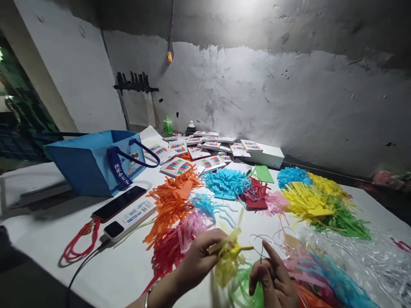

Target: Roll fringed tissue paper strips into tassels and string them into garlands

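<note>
My left hand [201,253] is closed on a yellow paper tassel [229,261], its twisted tip pointing right and its fringe hanging down. Facing it, my right hand [272,278] pinches a thin string [269,236], with the index finger raised and the string looping above and to the left. The string passes near the tassel's tip; whether it touches cannot be made out. Below and between the hands lies a green fringed tassel [245,284]. Red fringed paper [167,252] and pink strips [192,229] lie by my left wrist.
Fringed paper bundles in orange [178,192], blue [227,182], dark red [256,194] and yellow [305,199] cover the table's middle and right. Flat printed boxes [210,162] are heaped behind. At left stand a blue bag [86,164], a phone [119,203] and a corded white device [130,218].
</note>
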A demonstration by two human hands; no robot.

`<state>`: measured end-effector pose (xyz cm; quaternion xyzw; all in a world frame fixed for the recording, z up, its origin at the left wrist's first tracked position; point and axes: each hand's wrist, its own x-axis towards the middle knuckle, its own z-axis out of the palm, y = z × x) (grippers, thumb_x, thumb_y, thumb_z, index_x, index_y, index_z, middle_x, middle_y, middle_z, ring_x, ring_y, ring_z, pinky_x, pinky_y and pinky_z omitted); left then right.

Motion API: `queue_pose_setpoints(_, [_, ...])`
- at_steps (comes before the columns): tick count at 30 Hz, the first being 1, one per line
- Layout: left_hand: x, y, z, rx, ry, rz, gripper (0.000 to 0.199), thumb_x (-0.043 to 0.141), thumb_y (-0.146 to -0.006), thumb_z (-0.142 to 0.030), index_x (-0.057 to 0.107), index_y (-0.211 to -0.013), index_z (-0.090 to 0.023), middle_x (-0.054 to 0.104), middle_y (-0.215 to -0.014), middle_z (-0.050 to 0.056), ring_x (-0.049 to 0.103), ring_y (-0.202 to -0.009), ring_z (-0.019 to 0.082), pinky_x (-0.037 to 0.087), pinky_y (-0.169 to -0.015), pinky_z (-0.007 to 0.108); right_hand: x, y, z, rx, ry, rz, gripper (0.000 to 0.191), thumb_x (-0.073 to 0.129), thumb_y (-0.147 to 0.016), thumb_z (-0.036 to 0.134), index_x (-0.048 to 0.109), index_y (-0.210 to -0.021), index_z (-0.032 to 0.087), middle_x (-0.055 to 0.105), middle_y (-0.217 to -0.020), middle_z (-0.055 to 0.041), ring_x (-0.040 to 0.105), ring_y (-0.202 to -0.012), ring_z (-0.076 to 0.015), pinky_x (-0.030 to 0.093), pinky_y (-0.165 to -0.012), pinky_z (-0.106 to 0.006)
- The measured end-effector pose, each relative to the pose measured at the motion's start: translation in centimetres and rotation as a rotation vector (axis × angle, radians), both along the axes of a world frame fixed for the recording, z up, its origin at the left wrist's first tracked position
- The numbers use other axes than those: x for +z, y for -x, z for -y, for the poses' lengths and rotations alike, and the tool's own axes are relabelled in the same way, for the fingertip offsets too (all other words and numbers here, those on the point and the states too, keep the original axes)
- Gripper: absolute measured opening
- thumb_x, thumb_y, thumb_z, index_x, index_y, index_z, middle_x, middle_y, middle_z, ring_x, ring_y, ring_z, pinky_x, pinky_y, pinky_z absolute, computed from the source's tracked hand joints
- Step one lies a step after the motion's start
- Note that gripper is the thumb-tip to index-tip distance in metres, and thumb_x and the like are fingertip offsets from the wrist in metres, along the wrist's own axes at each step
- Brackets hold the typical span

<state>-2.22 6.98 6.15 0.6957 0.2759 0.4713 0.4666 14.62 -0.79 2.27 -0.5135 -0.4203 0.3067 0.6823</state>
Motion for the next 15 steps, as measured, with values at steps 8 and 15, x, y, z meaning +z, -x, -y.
queue_pose_setpoints(8, [0.5, 3.2, 1.7, 0.169, -0.015, -0.232, 0.033, 0.062, -0.091, -0.024, 0.069, -0.124, -0.026, 0.062, -0.135, 0.012, 0.052, -0.129, 0.03, 0.034, -0.112, 0.042, -0.2, 0.2, -0.2, -0.116, -0.126, 0.47, 0.025, 0.055, -0.098, 0.043, 0.072, -0.096, 0.024, 0.073, -0.083, -0.0036, 0.069, -0.071, -0.0148, 0.053, -0.07, -0.022])
queue_pose_setpoints(15, [1.1, 1.1, 3.3, -0.208, 0.095, -0.258, 0.026, 0.057, -0.096, -0.038, 0.074, -0.089, -0.019, 0.073, -0.088, 0.007, 0.064, -0.086, 0.022, 0.047, -0.086, 0.032, 0.3, 1.7, 1.5, -0.057, -0.088, 0.406, 0.024, 0.057, -0.096, 0.049, 0.069, -0.105, 0.03, 0.069, -0.07, 0.0047, 0.061, -0.052, -0.0088, 0.05, -0.054, -0.015])
